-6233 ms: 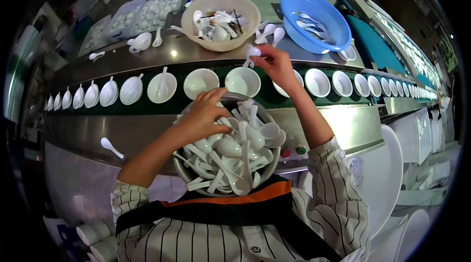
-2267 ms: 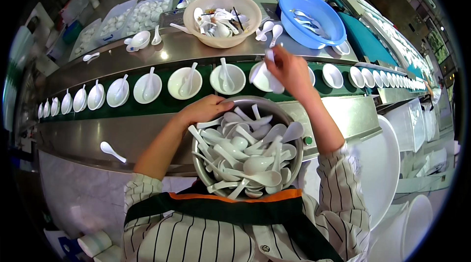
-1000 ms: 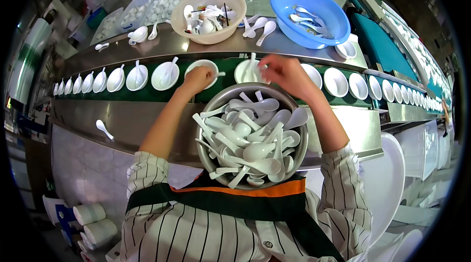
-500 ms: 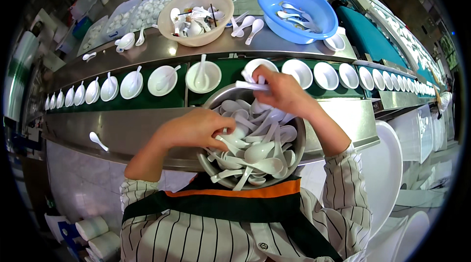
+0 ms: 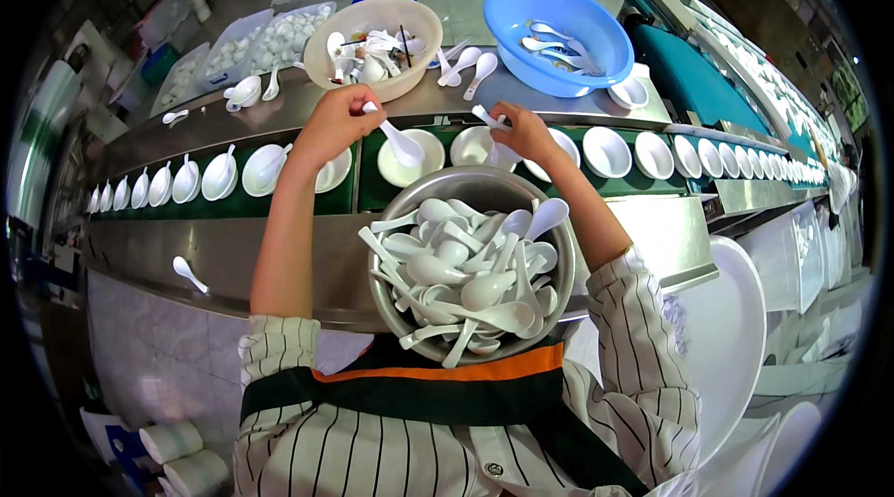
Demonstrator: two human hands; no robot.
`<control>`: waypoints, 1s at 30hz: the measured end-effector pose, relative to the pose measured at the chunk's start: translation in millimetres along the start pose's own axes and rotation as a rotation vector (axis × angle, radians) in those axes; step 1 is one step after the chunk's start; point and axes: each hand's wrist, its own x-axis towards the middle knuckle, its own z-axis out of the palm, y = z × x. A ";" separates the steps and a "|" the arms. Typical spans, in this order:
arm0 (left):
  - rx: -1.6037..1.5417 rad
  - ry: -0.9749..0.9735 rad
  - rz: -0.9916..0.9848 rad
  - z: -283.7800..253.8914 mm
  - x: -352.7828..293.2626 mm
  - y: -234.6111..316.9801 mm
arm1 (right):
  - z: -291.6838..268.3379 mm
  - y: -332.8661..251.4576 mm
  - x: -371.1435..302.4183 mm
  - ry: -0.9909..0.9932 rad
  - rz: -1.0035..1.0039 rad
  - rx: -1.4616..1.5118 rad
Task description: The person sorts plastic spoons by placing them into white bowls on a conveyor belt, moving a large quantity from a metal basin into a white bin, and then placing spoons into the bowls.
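My left hand [image 5: 343,126] pinches the handle of a white soup spoon [image 5: 404,149], whose bowl end hangs over a white bowl [image 5: 430,164] on the green belt. Just to the right, my right hand [image 5: 524,136] is closed on another white spoon [image 5: 486,117]; its handle sticks out past the fingers, above a second white bowl [image 5: 465,149]. Close in front of me, a round metal basin [image 5: 376,299] holds a heap of white spoons [image 5: 484,287]. My left forearm partly hides a bowl [image 5: 337,173] on the belt.
Bowls with spoons [image 5: 219,173] line the belt leftward; bare bowls [image 5: 607,152] line it rightward. Behind stand a beige basin [image 5: 428,24] of mixed pieces and a blue basin [image 5: 498,22] with spoons. One spoon [image 5: 189,274] lies on the near metal ledge [image 5: 279,241].
My left hand has moved from the spoon heap up and away to the belt, now with a spoon. My right hand has shifted slightly right. The bowls have slid left along the belt.
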 end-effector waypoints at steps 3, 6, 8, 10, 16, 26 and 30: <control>0.231 -0.011 -0.147 -6.7 30.4 -72.8 | -4.2 -13.6 0.1 0.156 -0.105 0.184; 0.343 0.043 -0.277 -10.8 41.3 -123.3 | 5.6 -4.7 0.9 0.313 0.028 0.180; 0.611 0.255 -0.261 -4.2 37.1 -130.2 | 19.3 7.4 -6.9 0.281 0.127 0.129; 0.776 0.327 -0.267 21.3 32.1 -96.0 | 30.9 29.5 -17.2 0.196 0.171 0.046; 0.703 0.105 0.117 65.9 12.1 -104.6 | 15.8 22.2 -14.8 0.408 0.258 0.319; 0.416 0.035 -0.014 50.0 -10.9 -39.0 | -67.4 -22.4 -93.9 -0.110 0.046 0.791; 0.532 -0.412 0.426 71.5 -42.8 17.4 | -97.7 -65.7 -117.7 -0.456 0.045 0.366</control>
